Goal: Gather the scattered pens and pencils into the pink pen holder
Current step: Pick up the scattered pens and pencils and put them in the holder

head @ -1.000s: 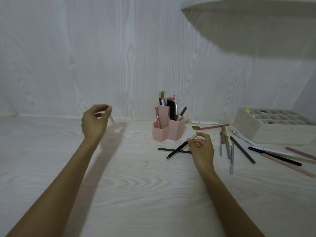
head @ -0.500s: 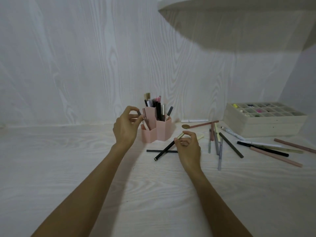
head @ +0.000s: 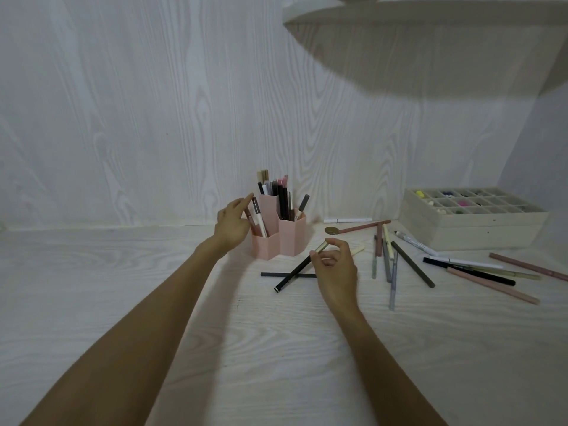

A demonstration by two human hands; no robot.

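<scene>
Long black pen [head: 295, 267] with gold end pinched by right hand [head: 333, 265], mid-frame. Left hand [head: 232, 224] open, empty, beside pink plastic pen holder [head: 278, 238]. Next: pen to be lifted, dropped in.

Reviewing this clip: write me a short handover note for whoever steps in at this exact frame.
Left hand: open, fingers spread beside the pink pen holder, holding nothing.
Right hand: pinching the gold end of a black pen, whose tip rests over a dark pencil on the desk.
Done: many pens already stand in the holder.
Left: the held pen, the dark pencil, the scattered pens to the right, and a white pen by the wall.
</scene>
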